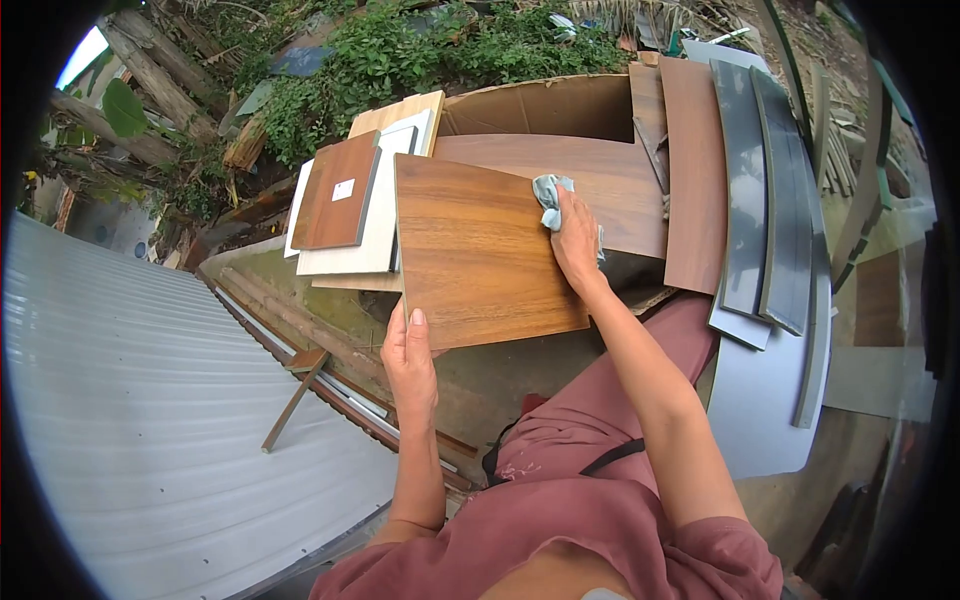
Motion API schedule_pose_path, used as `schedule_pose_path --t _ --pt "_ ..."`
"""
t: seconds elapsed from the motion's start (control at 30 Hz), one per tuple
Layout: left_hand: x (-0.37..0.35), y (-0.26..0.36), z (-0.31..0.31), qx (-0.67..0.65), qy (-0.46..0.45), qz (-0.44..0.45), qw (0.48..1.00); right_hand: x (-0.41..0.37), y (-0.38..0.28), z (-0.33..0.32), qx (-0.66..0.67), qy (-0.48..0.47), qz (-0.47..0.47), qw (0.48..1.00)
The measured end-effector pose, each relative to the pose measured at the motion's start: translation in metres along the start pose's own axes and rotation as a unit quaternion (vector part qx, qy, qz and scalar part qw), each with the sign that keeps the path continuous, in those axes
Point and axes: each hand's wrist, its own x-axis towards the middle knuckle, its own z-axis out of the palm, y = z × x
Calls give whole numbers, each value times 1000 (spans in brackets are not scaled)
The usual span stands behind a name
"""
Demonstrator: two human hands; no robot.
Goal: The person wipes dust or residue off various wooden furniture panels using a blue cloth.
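We hold the brown board [485, 260] between left hand [409, 355], pinching its near left corner, and right hand [577, 245] (bunched round a pale cloth [548, 195]), farther out along its right edge.

Brown grained panel [485, 260], tilted; crumpled cloth [547, 198] apparently touching edge.

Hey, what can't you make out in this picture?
Head view: the back of the board, turned away from the camera.
Head view: most fingertips of the left hand, hidden behind the board.
Head view: part of the cloth, covered by the right hand.
Head view: any print on the label, too small to read.
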Motion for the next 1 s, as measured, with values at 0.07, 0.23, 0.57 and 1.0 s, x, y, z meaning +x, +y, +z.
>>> schedule_pose_path --t 0.07,0.23,0.57,1.0 --pt "-4 -5 -2 -5 0 -10 1000 -28 -19 -30 94 -36 0 995" --pt "1 0 7 77 -10 92 993 -82 -103 -113 195 -153 -174 953" --pt "6 19 36 -74 -164 47 982 -68 -83 -143 264 30 -55 962" --pt "12 -48 -57 35 -284 -134 949 -53 -28 -138 633 -103 318 698"
